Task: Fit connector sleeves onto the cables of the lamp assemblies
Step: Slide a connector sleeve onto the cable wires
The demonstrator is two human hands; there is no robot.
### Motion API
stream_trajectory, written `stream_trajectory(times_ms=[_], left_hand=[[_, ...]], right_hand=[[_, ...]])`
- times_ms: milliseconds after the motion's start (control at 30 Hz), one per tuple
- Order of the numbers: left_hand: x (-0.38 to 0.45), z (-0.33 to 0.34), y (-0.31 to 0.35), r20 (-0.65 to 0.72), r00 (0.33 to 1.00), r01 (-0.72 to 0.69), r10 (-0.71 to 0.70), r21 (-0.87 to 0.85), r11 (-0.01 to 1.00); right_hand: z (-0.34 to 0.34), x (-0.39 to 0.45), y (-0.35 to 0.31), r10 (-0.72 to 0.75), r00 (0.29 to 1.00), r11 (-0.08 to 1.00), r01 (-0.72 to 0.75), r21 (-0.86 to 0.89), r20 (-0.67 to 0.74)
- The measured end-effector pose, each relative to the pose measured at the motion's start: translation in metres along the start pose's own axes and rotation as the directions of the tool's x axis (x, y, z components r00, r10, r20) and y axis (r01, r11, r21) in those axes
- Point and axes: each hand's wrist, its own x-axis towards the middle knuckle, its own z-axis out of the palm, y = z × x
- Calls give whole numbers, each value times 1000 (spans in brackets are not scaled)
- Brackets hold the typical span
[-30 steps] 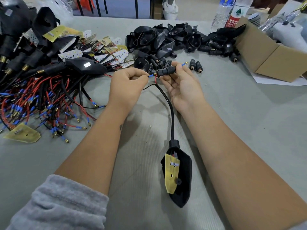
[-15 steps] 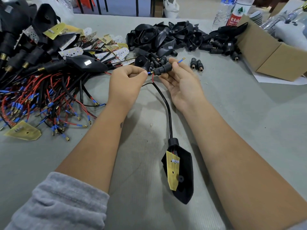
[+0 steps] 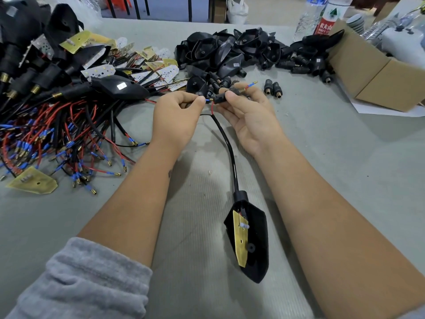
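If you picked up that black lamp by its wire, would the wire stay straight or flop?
Probably bendy: the black cable already curves on the table. The lamp housing would likely dangle and swing, since it looks bulkier than the cable.

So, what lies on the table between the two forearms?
In the head view, the lamp assembly's black cable runs down to its black housing there, on the grey table.

bottle (image 3: pixel 327 18) | red label | reads "农夫山"
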Motion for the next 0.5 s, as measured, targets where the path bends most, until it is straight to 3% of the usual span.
stream_trajectory(times_ms=[300, 500], left_hand=[[1, 0, -1, -21, 1000, 1, 0, 45, 999], [0, 1, 1, 28, 999, -18, 18, -14, 1000]], right_hand=[[2, -2, -1, 43, 999, 998, -43, 40, 9], [3, -3, -4, 59, 998, 993, -57, 100, -21]])
